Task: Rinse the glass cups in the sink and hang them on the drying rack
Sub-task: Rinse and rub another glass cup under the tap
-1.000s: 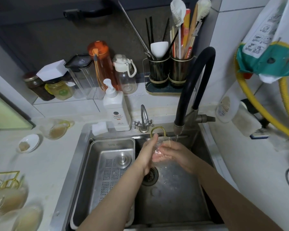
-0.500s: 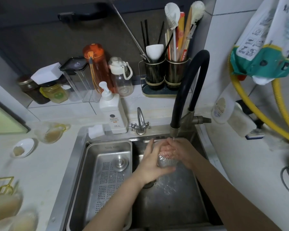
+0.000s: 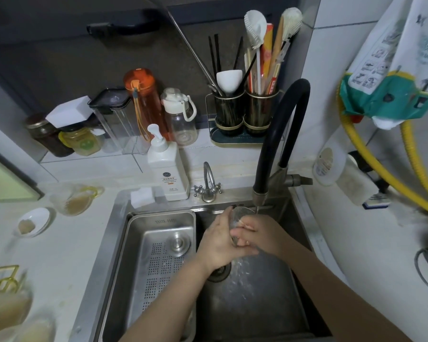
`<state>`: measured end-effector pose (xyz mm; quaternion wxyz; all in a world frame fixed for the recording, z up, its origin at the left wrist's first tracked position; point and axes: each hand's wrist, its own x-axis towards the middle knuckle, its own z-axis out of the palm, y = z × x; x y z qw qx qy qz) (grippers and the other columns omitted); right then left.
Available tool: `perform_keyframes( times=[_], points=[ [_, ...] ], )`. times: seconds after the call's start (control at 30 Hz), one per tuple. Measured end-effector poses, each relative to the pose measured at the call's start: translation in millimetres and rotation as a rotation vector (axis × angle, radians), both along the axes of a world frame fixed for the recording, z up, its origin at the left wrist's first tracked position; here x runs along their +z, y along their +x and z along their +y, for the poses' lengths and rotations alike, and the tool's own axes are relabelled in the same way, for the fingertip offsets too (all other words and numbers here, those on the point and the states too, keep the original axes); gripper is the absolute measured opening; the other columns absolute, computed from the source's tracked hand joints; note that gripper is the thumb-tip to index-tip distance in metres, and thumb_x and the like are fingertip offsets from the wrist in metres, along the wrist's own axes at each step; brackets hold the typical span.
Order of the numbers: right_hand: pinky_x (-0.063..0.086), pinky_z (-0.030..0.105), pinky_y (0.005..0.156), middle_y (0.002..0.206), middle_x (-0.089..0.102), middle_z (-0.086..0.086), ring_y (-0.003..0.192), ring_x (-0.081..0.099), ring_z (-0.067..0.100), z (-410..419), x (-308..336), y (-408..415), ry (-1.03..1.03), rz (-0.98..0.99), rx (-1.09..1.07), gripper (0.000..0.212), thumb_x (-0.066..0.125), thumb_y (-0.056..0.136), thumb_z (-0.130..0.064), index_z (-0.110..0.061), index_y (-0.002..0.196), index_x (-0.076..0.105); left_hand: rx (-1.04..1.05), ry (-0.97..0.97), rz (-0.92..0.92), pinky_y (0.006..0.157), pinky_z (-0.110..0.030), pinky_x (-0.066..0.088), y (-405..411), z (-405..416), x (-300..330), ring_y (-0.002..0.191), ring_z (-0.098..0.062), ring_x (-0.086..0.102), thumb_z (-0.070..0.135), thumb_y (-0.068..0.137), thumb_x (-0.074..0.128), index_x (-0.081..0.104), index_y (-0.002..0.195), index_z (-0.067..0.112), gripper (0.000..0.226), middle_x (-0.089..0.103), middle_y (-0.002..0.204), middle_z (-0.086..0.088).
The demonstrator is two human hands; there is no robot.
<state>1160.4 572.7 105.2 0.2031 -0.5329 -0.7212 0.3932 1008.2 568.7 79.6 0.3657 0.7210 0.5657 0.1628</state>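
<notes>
A clear glass cup [image 3: 240, 214] is held over the sink [image 3: 252, 299] just under the black faucet's spout [image 3: 258, 198], where a thin stream of water runs. My left hand [image 3: 218, 243] wraps round the cup's left side. Against its right side my right hand [image 3: 257, 234] curls its fingers round the glass. Much of the cup is hidden between the two hands. A gold wire drying rack [image 3: 1, 280] with several glass cups on it sits at the lower left edge, blurred. Another glass cup [image 3: 72, 202] with a yellow handle lies on the counter left of the sink.
A perforated steel drain tray [image 3: 158, 255] fills the sink's left half. A soap pump bottle [image 3: 167, 169], small tap [image 3: 208, 185] and white sponge [image 3: 142, 197] stand behind it. A small dish [image 3: 32, 222] lies left. Bottles, jars and utensil holders line the back ledge.
The cup has been turned and raised closer to the spout; its gold handle, seen a second ago, is hidden now. Both hands stay on it.
</notes>
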Motion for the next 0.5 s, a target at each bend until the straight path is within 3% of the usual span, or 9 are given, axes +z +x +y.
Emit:
perform_keyframes(
  times=[0.1,0.2,0.3,0.4,0.5],
  points=[
    [0.050,0.023,0.069,0.065,0.068,-0.004,0.064,0.064,0.004,-8,-7,3,-0.012,0.101,-0.069,0.015,0.067,0.083,-0.033,-0.037,0.069,0.067,0.029,-0.070,-0.121,0.110,-0.021,0.030,-1,-5,-3,0.131,-0.005,0.037,0.053,0.055,0.085,0.022,0.148,0.026,0.115,0.036,0.145,0.009],
    [0.042,0.016,0.079,0.080,0.067,-0.002,0.084,0.058,0.002,-14,-13,14,0.102,0.156,-0.144,0.014,0.071,0.081,-0.027,-0.013,0.082,0.075,0.086,-0.145,-0.243,0.102,-0.016,0.035,-3,-7,-6,0.124,-0.002,0.046,0.052,0.049,0.083,0.034,0.133,0.042,0.098,0.047,0.135,0.013],
    [0.042,0.003,0.083,0.114,0.057,-0.012,0.103,0.049,-0.017,-18,-16,28,0.036,0.281,-0.221,0.023,0.074,0.077,-0.026,-0.031,0.099,0.068,0.153,-0.201,-0.380,0.093,-0.010,0.037,-10,-8,-7,0.118,0.002,0.050,0.031,0.060,0.089,0.036,0.120,0.047,0.082,0.053,0.125,0.018],
    [0.048,0.012,0.077,0.124,0.051,-0.015,0.104,0.054,-0.007,-19,-15,38,-0.184,0.344,-0.224,0.047,0.073,0.080,-0.023,-0.044,0.115,0.050,0.136,-0.245,-0.481,0.083,-0.002,0.040,-15,-7,-5,0.110,0.010,0.053,0.012,0.066,0.087,0.038,0.117,0.042,0.076,0.055,0.123,0.014],
    [0.048,0.032,0.097,0.123,0.059,-0.013,0.109,0.059,0.003,-18,-15,43,-0.275,0.479,-0.212,0.062,0.078,0.073,-0.032,-0.037,0.126,0.046,0.106,-0.241,-0.483,0.088,-0.001,0.036,-11,-6,-3,0.115,0.013,0.047,0.019,0.063,0.088,0.031,0.123,0.042,0.086,0.049,0.127,0.016]
  ],
)
